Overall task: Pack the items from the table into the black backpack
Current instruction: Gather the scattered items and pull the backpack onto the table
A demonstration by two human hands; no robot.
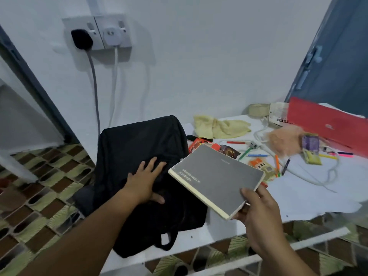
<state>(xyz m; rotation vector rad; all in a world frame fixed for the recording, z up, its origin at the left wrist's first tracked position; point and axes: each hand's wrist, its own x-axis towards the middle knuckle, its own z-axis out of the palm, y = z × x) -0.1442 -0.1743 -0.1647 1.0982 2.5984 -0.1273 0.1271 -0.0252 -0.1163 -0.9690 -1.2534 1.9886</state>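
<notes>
A white worktop (298,196) carries a soft black fabric backpack (139,140), slumped at its left end. The left hand (145,180) reaches forward and lies flat on the backpack, fingers straight and spread. Just right of the backpack, the right hand (256,208) grips the near corner of a flat grey hardcover notebook with cream page edges (217,180), held above the worktop, tilted, its long axis running from that hand up-left toward the backpack. Coloured pens (257,155) lie scattered further right.

Black backpack (139,140), grey notebook (217,176), red folder (326,120).
</notes>
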